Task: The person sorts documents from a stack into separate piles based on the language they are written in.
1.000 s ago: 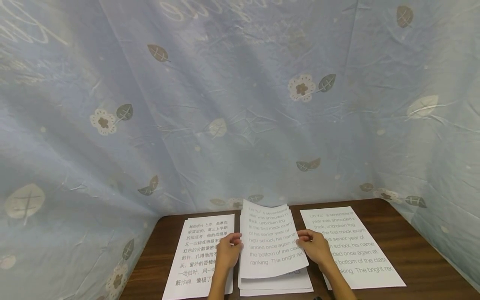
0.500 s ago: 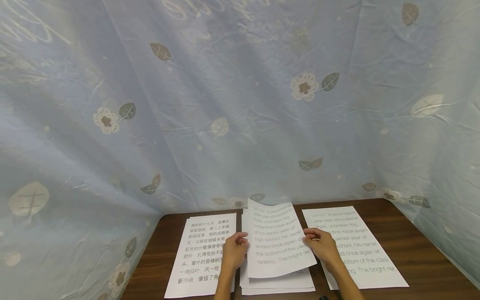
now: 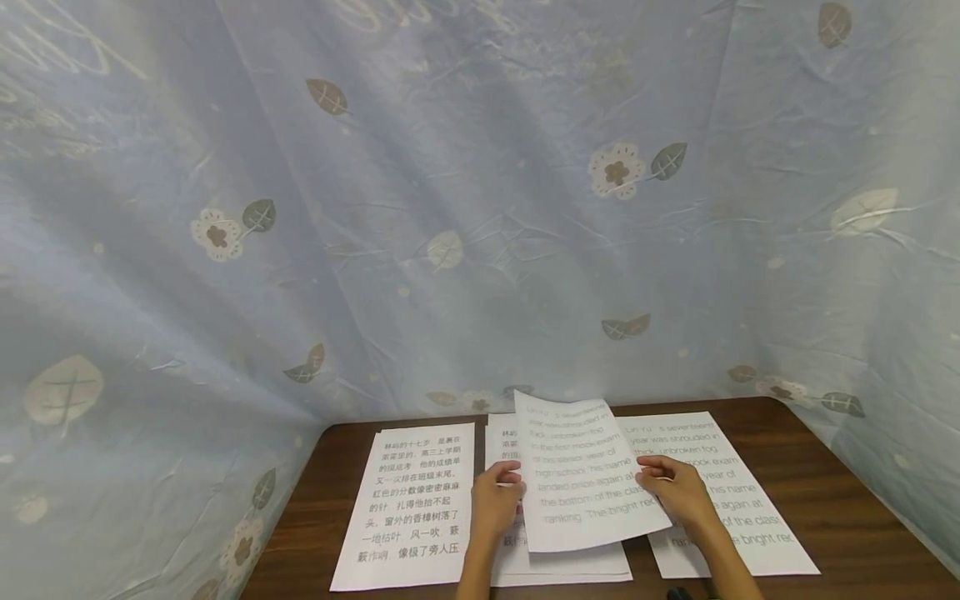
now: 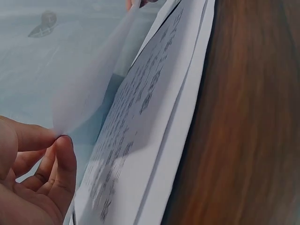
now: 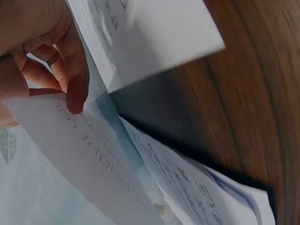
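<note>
A sheet of paper (image 3: pixel 585 483) with English print is held up and slightly bowed above the middle paper stack (image 3: pixel 502 446). My left hand (image 3: pixel 495 504) pinches its left edge between thumb and finger, as the left wrist view confirms with the hand (image 4: pixel 42 173) at the sheet's edge. My right hand (image 3: pixel 675 492) pinches the right edge; in the right wrist view its thumb lies on the printed side of the sheet (image 5: pixel 89 154). The middle stack bears Chinese print and is partly covered by the raised sheet.
On the left lies a stack with Chinese print (image 3: pixel 412 508). A sheet with English print (image 3: pixel 738 533) lies on the right, partly behind my right hand and the raised sheet. All rest on a dark wooden table (image 3: pixel 840 517). A patterned blue curtain (image 3: pixel 480 208) hangs behind.
Both hands have moved to the right with the raised sheet. More of the middle stack's Chinese print shows, and the sheet now overlaps the right-hand page. The view has shifted slightly.
</note>
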`<state>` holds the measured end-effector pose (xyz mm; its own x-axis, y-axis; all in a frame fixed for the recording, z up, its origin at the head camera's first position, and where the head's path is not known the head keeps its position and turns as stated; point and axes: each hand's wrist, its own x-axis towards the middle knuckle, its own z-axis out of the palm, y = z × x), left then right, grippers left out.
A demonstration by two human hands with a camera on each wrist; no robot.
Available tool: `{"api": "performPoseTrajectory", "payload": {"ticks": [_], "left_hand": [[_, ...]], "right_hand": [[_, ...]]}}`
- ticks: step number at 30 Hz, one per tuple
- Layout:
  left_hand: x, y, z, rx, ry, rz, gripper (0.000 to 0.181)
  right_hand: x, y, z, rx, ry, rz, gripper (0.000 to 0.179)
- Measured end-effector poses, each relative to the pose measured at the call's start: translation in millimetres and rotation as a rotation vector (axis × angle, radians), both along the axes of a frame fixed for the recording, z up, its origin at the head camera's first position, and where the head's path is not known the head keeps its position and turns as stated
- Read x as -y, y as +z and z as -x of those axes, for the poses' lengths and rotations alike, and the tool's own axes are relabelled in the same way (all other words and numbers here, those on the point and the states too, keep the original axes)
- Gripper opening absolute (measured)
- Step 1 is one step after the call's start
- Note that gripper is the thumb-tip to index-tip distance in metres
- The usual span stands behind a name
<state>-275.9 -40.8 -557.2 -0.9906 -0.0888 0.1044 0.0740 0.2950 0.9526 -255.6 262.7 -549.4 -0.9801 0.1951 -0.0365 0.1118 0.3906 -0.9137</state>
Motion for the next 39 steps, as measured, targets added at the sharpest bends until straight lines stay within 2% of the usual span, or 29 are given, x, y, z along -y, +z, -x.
{"api": "performPoseTrajectory", "payload": {"ticks": [11,18,29,39], "left_hand": [[-29.8,0.9,-6.4,-0.002,-0.022,-0.065,0.033],[-50.6,-0.6,-9.0,-0.004,-0.038,-0.072,0.032],[-82.2,1.0,-15.6,0.025,-0.101,-0.103,0.034],[-105.2,-1.6,-17.2,0.042,-0.138,-0.118,0.034]], "right_hand": [[-30,-2.8,-2.2,0.028,-0.021,-0.031,0.045],[-51,-4.6,-5.1,0.046,-0.025,-0.054,0.047],[-81,-3.0,-13.7,0.057,-0.036,-0.062,0.049],[-108,-4.2,-20.5,0.074,-0.02,-0.121,0.05]]}}
